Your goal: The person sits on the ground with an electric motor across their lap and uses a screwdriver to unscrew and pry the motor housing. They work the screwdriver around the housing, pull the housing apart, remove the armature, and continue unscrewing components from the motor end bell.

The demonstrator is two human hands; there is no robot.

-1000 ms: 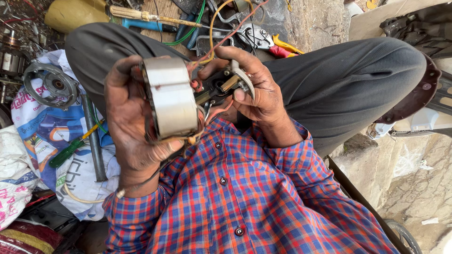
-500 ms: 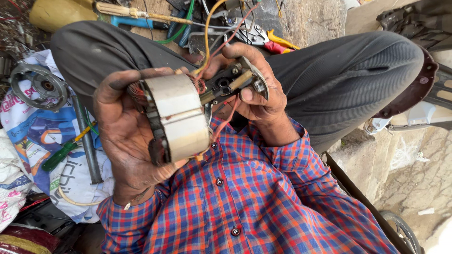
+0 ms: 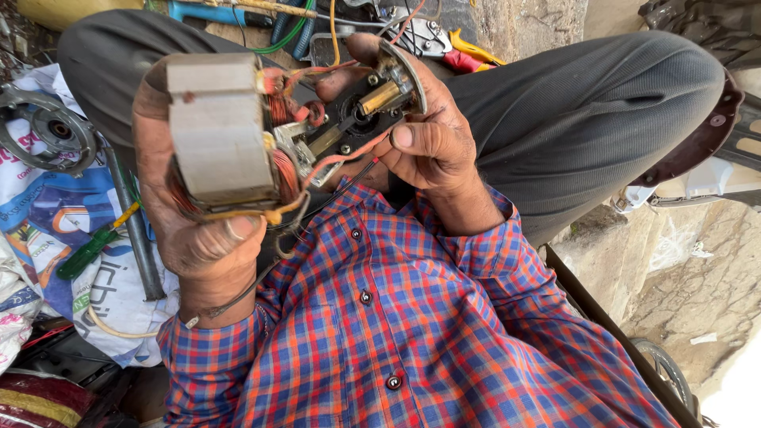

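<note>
My left hand (image 3: 198, 238) is wrapped around a grey metal motor stator (image 3: 218, 131) with copper windings showing at its ends. My right hand (image 3: 432, 147) holds a black brush-holder end plate (image 3: 369, 107) with a brass brush tube and a curved metal rim. Red and black wires (image 3: 333, 162) run between the stator and the end plate. Both parts are held close together above my lap, over my red and blue checked shirt (image 3: 412, 333).
A round metal motor housing (image 3: 47, 135) and a green-handled screwdriver (image 3: 91, 246) lie on printed plastic sacks (image 3: 47, 214) at the left, beside a grey metal rod (image 3: 135, 230). Pliers with red and yellow grips (image 3: 460, 47) and loose cables lie beyond my knees. Rough stone ground is at the right.
Both hands have raised the stator and end plate closer to the camera. The stator has turned, showing its flat side and windings more fully.
</note>
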